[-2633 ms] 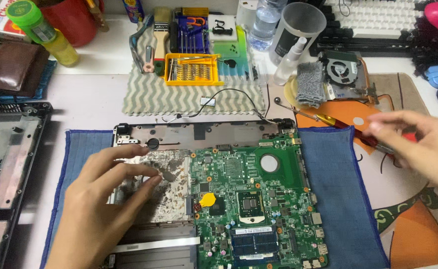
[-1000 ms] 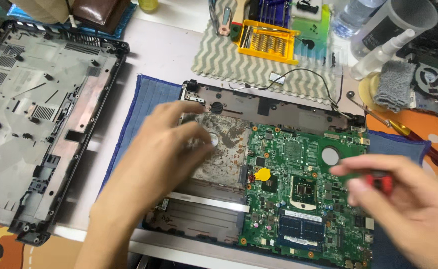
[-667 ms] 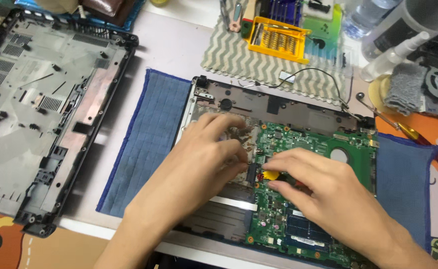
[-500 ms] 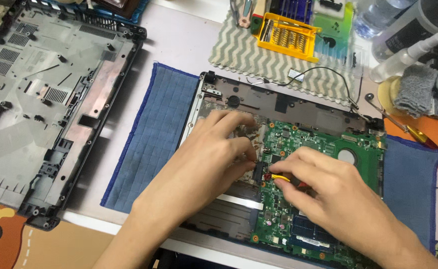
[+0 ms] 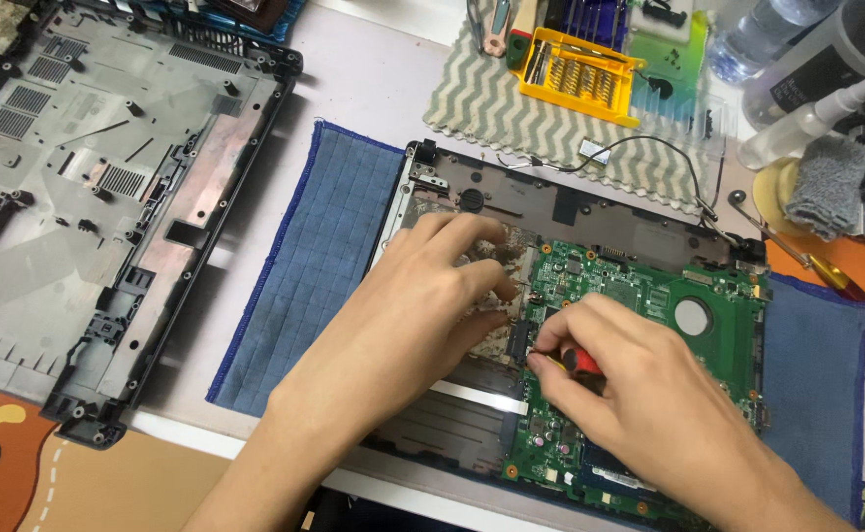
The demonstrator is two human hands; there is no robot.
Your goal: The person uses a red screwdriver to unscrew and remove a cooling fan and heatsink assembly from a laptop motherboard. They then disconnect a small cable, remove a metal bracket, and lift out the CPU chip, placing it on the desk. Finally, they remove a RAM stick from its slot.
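- As both arms reach in from the bottom edge, my left hand (image 5: 422, 305) lies palm down on the opened dark laptop base shell (image 5: 550, 202), fingers spread and slightly curled, clasping nothing, fingertips resting on the foil-covered patch beside the board.
- My right hand (image 5: 639, 394) comes in from the lower right, its fingers pinched together on a small red-handled screwdriver (image 5: 582, 361); only a bit of red and yellow handle shows between thumb and forefinger, and the tip is hidden.
- The green printed circuit board (image 5: 708, 296) sits in the right half of the shell; my right hand covers its lower left part, and the pinch is just at the board's left edge, beside my left hand's fingertips.
- The shell rests on a blue quilted cloth (image 5: 304, 286), which has open margin on its left and right sides.
- A separate grey plastic laptop bottom cover (image 5: 88, 197) lies well apart to the left.
- Beyond the far edge, a yellow screwdriver-bit tray (image 5: 575, 74) sits on a zigzag-patterned cloth (image 5: 472, 103).
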